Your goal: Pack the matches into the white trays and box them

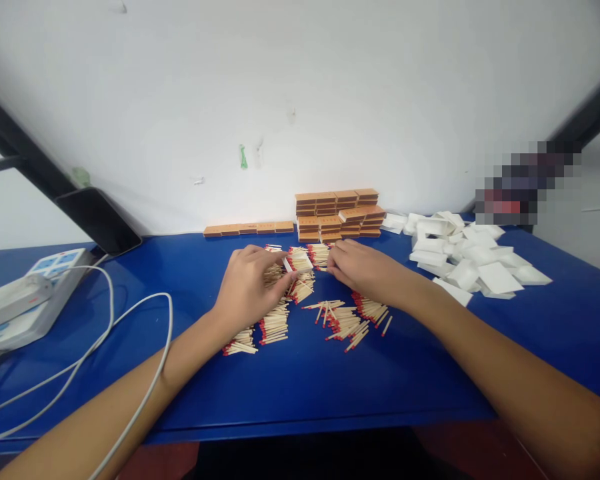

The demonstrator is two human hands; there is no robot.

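Between the thumb and fingers of my left hand (250, 280) is a small white matchbox tray (289, 263), held with red-tipped matches in and around it. My right hand (363, 267) is curled at the far side of the piles, its fingertips pressed together beside a bunch of matches (319, 255). What lies in that pinch is hidden. Below my left hand are more rows of matches (273, 325), heads mostly to the left. A looser pile of matches (344, 323) is spread on the blue table (300, 387) between my forearms.
Stacked orange-brown matchboxes (340, 217) stand against the wall, with a low row of matchboxes (250, 229) to their left. White empty trays (473, 257) are heaped at the right. A power strip (20, 310), white cable (169, 327) and dark phone-like slab (100, 217) occupy the left.
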